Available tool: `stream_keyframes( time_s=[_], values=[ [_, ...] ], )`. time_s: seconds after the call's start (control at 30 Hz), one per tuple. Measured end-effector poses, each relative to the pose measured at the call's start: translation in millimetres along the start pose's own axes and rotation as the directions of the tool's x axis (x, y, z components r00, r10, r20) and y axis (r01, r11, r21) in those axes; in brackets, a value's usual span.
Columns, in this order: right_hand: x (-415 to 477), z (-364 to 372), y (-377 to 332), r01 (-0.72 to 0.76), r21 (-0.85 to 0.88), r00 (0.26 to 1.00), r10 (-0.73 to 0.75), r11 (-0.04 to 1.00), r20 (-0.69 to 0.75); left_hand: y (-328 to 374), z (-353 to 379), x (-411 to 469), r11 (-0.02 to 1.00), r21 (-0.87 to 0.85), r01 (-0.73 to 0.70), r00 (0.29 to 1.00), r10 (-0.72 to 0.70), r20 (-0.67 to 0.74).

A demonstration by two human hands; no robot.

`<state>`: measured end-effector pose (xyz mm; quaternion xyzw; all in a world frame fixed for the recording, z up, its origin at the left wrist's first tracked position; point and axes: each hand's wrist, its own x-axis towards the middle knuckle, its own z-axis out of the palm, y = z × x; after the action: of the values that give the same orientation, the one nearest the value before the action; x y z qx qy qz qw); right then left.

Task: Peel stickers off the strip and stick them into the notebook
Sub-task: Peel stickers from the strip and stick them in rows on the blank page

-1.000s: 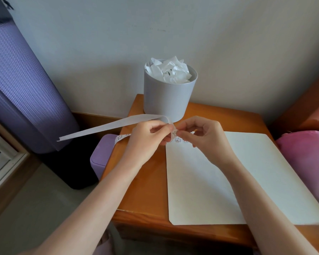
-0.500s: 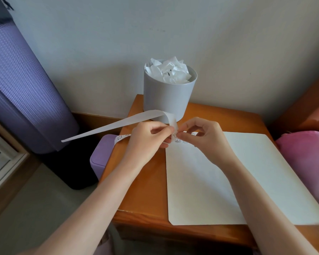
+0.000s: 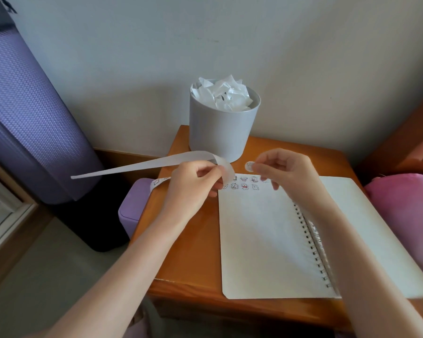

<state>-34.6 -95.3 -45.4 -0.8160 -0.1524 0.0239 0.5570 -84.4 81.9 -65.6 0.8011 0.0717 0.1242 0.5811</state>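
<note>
An open spiral notebook [image 3: 259,240] lies on the wooden table, its left page white with two short rows of small cartoon stickers [image 3: 244,182] along the top edge. My left hand [image 3: 193,189] pinches the long white sticker strip [image 3: 142,165], which curls over my fingers and trails out to the left. A second end with printed stickers pokes out below it. My right hand [image 3: 286,169] holds one small round sticker [image 3: 249,166] between thumb and forefinger, just above the page's top edge and apart from the strip.
A grey cup [image 3: 222,132] stuffed with crumpled white paper stands at the table's [image 3: 195,252] back edge. A purple box [image 3: 134,206] sits left of the table, a purple rolled mat [image 3: 27,113] leans at the far left, and pink fabric [image 3: 405,203] lies at right.
My right hand has pulled a round sticker free of the strip and moved right, away from my left hand. The stickers on the page are now uncovered.
</note>
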Motion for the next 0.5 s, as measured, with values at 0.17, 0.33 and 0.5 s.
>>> stream_keyframes(
  time_s=[0.17,0.33,0.5],
  values=[
    [5,-21,16,-0.189,-0.145,0.982,0.186,0.971,-0.039,-1,0,0,0.999,0.038,0.001,1.0,-0.002,0.009],
    [6,-20,26,-0.216,-0.269,0.976,0.208,0.939,-0.061,0,2,-1,0.998,0.058,0.0,1.0,0.0,0.015],
    [8,-20,30,-0.208,-0.34,0.978,0.206,0.917,-0.043,0,2,-1,0.998,0.058,-0.005,1.0,0.004,0.024]
  ],
)
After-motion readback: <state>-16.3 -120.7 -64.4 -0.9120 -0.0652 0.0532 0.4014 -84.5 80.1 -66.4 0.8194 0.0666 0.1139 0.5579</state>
